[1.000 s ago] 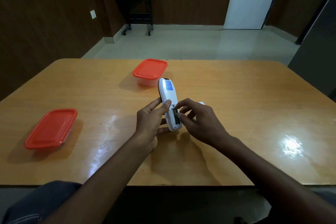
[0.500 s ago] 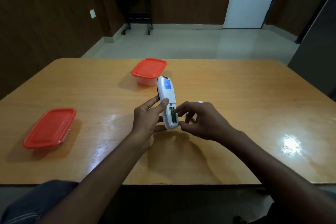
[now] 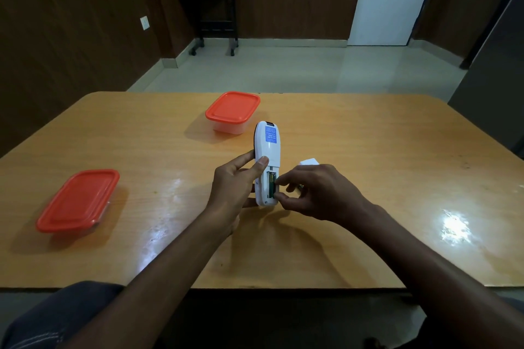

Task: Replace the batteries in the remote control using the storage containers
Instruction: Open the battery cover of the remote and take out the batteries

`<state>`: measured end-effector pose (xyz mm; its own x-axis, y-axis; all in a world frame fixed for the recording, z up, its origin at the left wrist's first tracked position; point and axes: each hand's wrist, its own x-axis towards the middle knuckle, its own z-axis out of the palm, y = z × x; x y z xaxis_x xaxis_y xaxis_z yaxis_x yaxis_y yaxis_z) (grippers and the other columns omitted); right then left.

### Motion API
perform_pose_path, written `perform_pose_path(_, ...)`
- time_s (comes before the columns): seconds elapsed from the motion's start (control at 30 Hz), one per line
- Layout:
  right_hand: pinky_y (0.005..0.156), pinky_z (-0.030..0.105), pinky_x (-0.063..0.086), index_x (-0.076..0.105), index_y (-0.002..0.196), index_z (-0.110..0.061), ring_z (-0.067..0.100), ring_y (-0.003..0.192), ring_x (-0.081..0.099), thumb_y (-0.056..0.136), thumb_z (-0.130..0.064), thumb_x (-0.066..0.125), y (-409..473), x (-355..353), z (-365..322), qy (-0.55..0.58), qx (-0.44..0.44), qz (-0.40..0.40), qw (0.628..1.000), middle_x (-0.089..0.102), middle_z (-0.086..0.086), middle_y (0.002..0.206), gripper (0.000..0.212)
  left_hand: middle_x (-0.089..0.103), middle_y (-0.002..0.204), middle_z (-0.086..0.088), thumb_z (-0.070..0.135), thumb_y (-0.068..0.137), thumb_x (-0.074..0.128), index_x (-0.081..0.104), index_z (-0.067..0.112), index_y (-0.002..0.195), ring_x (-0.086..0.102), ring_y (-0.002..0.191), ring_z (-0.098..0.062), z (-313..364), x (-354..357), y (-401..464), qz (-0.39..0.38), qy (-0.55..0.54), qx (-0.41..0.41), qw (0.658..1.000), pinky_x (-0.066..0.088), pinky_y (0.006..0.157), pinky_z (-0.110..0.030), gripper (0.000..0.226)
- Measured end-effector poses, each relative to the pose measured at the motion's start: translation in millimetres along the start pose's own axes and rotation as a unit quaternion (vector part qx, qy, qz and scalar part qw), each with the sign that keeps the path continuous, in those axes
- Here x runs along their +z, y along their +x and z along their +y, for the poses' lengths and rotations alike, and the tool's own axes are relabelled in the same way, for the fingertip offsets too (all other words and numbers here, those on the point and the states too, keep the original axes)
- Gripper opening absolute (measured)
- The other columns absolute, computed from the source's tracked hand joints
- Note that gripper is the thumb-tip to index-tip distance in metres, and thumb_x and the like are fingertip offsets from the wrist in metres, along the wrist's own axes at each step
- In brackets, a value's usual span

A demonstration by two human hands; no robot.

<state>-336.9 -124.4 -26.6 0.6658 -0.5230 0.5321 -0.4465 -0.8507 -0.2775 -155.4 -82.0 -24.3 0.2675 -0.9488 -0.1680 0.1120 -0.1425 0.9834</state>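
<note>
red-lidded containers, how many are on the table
2. One container sits near the table's left edge, close to the person. The other container sits farther back near the middle, just beyond the remote. Both have lids on. None seems hidden.

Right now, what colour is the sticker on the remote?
Blue, on the white remote's back, seen in the head view.

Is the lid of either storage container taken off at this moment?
No, both the near container and the far container have their red lids seated on top, closed.
</note>
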Motion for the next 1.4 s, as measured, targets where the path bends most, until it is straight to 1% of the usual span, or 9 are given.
perform_pose_path(0.1, 0.051, 0.029, 0.056, 0.077, 0.1, -0.009, 0.002, 0.061, 0.061, 0.08, -0.031, 0.083, 0, -3, 1, -0.018, -0.013, -0.009, 1.0, 0.076, 0.003, 0.084, 0.03, 0.078, 0.096, 0.002, 0.03, 0.092, 0.072, 0.063, 0.031, 0.135, 0.075, 0.093, -0.025, -2, 1, 0, -0.005, 0.02, 0.007, 1.0, 0.064, 0.072, -0.05, 0.044)
perform_pose_path(0.23, 0.049, 0.034, 0.055, 0.075, 0.097, -0.01, 0.015, 0.061, 0.066, 0.08, -0.035, 0.081, -3, -3, 0, -0.056, -0.027, -0.008, 0.998, 0.074, 0.004, 0.079, 0.03, 0.078, 0.099, -0.001, 0.029, 0.092, 0.072, 0.065, 0.031, 0.133, 0.075, 0.094, -0.027, -5, 3, -1, -0.01, 0.036, 0.004, 0.999, 0.064, 0.075, -0.053, 0.042)
perform_pose_path(0.37, 0.049, 0.038, 0.055, 0.073, 0.1, -0.009, 0.022, 0.062, 0.067, 0.085, -0.041, 0.065, -4, 1, -1, -0.084, -0.032, -0.005, 0.996, 0.072, 0.006, 0.079, 0.036, 0.077, 0.09, 0.006, 0.028, 0.092, 0.072, 0.066, 0.031, 0.131, 0.075, 0.087, -0.022, -5, 2, 0, -0.007, 0.036, 0.006, 0.999, 0.065, 0.069, -0.047, 0.039)
perform_pose_path(0.47, 0.049, 0.037, 0.055, 0.072, 0.099, -0.009, 0.022, 0.062, 0.067, 0.085, -0.039, 0.068, -5, 4, -2, -0.086, -0.025, -0.003, 0.996, 0.072, 0.006, 0.079, 0.034, 0.077, 0.096, 0.005, 0.03, 0.092, 0.072, 0.065, 0.03, 0.133, 0.075, 0.092, -0.026, -4, 1, 0, -0.002, 0.03, 0.005, 1.0, 0.065, 0.068, -0.047, 0.042)
perform_pose_path(0.7, 0.06, 0.031, 0.057, 0.063, 0.107, -0.018, 0.009, 0.064, 0.065, 0.082, -0.033, 0.078, -1, 8, -11, 0.071, 0.146, 0.012, 0.987, 0.071, -0.003, 0.082, 0.033, 0.076, 0.111, -0.006, 0.029, 0.09, 0.073, 0.065, 0.029, 0.133, 0.075, 0.095, -0.031, -2, 5, -3, 0.008, -0.017, -0.005, 1.0, 0.064, 0.069, -0.05, 0.043)
perform_pose_path(0.9, 0.056, 0.04, 0.055, 0.057, 0.097, -0.018, 0.011, 0.056, 0.06, 0.082, -0.027, 0.075, 2, 15, -12, 0.08, 0.207, -0.002, 0.975, 0.065, -0.003, 0.065, 0.025, 0.079, 0.101, -0.006, 0.023, 0.091, 0.073, 0.064, 0.025, 0.135, 0.077, 0.089, -0.029, -7, 9, -7, 0.008, -0.022, 0.008, 1.0, 0.064, 0.067, -0.052, 0.045)
perform_pose_path(1.07, 0.055, 0.029, 0.056, 0.06, 0.096, -0.017, 0.005, 0.058, 0.062, 0.077, -0.024, 0.08, 5, 19, -21, 0.094, 0.265, 0.044, 0.959, 0.067, -0.004, 0.069, 0.028, 0.078, 0.1, -0.002, 0.023, 0.09, 0.074, 0.063, 0.025, 0.135, 0.076, 0.091, -0.029, -5, 10, -5, 0.011, -0.031, 0.015, 0.999, 0.064, 0.067, -0.051, 0.047)
perform_pose_path(1.2, 0.051, 0.013, 0.047, 0.064, 0.091, -0.014, 0.001, 0.062, 0.06, 0.069, -0.027, 0.086, 4, 19, -25, 0.096, 0.327, 0.077, 0.937, 0.064, -0.008, 0.074, 0.034, 0.079, 0.093, -0.001, 0.021, 0.089, 0.074, 0.065, 0.026, 0.132, 0.077, 0.086, -0.026, -8, 14, -7, 0.012, -0.046, 0.023, 0.999, 0.064, 0.06, -0.044, 0.044)
perform_pose_path(1.4, 0.055, 0.023, 0.051, 0.065, 0.085, -0.014, 0.005, 0.061, 0.062, 0.07, -0.021, 0.078, 0, 27, -29, 0.083, 0.359, 0.104, 0.924, 0.065, -0.007, 0.068, 0.022, 0.081, 0.095, -0.005, 0.023, 0.088, 0.077, 0.066, 0.023, 0.132, 0.077, 0.09, -0.027, -17, 18, -6, 0.03, -0.044, 0.027, 0.998, 0.063, 0.078, -0.053, 0.046)
